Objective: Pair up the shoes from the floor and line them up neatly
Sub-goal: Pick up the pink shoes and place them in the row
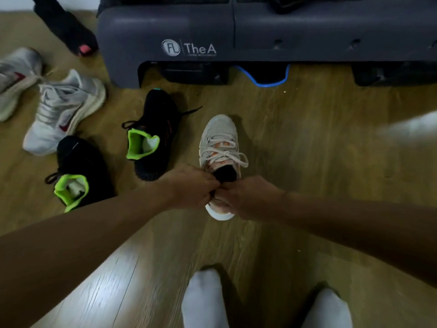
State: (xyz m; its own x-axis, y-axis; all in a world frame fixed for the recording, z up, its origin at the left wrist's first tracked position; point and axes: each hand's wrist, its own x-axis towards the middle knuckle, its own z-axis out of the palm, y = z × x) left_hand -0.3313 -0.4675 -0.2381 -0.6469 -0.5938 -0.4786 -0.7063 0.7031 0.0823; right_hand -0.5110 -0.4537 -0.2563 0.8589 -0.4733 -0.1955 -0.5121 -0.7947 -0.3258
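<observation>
A beige sneaker (218, 140) with orange accents stands on the wood floor, toe pointing away from me. My left hand (191, 185) and my right hand (246, 197) both grip its heel collar, fingers curled round the rim. Left of it stand two black shoes with neon green lining, one (153, 136) close by and one (78, 171) nearer the left. Further left lie two white sneakers with red marks, one (63, 110) and one (14, 79). A black shoe with a pink spot (68, 29) lies at the back left.
A dark grey step platform (236, 31) runs across the back, with a blue cord (262, 81) under it. A blurred white object (411, 126) shows at the right edge. My two white-socked feet (205, 301) stand at the bottom.
</observation>
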